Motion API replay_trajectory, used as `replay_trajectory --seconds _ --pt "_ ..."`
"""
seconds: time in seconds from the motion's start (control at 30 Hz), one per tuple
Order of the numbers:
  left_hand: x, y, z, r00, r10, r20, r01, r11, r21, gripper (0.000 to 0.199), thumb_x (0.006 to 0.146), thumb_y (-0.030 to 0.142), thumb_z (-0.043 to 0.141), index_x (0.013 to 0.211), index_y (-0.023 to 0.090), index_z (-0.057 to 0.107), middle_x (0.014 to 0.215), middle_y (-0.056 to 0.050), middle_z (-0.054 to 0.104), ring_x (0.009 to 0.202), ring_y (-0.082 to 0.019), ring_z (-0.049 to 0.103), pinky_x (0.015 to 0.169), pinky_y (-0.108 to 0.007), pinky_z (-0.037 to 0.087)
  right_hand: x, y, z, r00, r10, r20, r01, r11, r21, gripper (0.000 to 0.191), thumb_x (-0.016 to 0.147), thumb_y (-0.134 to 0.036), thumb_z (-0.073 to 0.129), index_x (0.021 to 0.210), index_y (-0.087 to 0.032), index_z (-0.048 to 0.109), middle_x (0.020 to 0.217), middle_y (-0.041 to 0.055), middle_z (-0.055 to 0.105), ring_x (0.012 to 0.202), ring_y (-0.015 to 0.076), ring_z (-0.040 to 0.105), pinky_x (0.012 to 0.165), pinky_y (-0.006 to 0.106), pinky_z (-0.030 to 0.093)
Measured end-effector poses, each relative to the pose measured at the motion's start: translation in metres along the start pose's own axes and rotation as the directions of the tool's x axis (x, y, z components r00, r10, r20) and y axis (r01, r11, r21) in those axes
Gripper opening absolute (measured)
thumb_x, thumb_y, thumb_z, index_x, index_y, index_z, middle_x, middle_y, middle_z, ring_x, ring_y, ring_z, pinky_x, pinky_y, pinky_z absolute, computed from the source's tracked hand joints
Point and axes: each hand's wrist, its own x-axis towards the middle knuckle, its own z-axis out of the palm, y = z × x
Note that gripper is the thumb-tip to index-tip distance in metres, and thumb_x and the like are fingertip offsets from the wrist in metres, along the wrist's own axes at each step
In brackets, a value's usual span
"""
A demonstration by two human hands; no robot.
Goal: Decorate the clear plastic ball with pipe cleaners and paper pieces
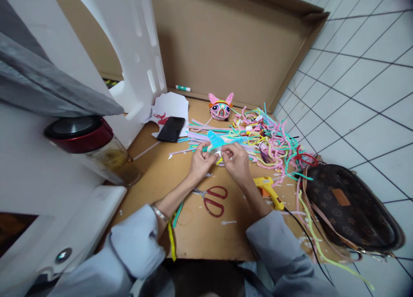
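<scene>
Both hands meet over the middle of the cardboard surface. My left hand (204, 160) has its fingers closed on the left side of a small craft piece with blue fuzzy ear shapes (215, 139). My right hand (236, 160) pinches at the piece's right side, its fingertips close to the left thumb. A whitish part shows between the fingers; its details are too small to tell. Behind the hands sits a finished-looking pink animal head (220, 110) with two upright ears. Red-handled scissors (215, 200) lie nearer, below the hands.
Pipe cleaners (274, 142) pile up at the right. A yellow glue gun (268, 191) lies beside my right forearm, near a brown bag (351, 206). A black phone (171, 129) rests on paper, left. A glass jar (112, 159) stands at the far left; a marker (183, 88) lies behind.
</scene>
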Motion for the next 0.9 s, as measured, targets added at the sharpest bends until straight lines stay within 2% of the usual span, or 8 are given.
replay_trajectory --seconds 0.6,0.9 --pt "-0.0013 0.0019 -0.0001 1.000 -0.003 0.009 0.003 1.000 0.005 0.059 0.068 0.035 0.073 0.119 0.013 0.051 0.046 0.015 0.033 0.042 -0.007 0.029 0.047 -0.020 0.023 -0.0015 -0.0031 0.0011 1.000 0.020 0.003 -0.020 0.997 -0.072 0.011 0.079 -0.014 0.058 0.077 -0.021 0.065 0.078 0.0032 0.063 0.075 0.0198 0.056 0.075 0.034 0.042" --pt "-0.0037 0.0042 -0.0032 1.000 0.013 0.019 -0.013 1.000 -0.003 0.047 0.073 0.034 0.066 0.116 0.015 0.056 0.047 0.012 0.037 0.043 -0.007 0.029 0.049 -0.021 0.025 -0.0005 -0.0002 0.0020 1.000 0.005 0.004 -0.005 0.999 -0.052 0.011 0.079 -0.014 0.055 0.076 -0.021 0.064 0.078 0.0035 0.061 0.075 0.0198 0.055 0.075 0.033 0.043"
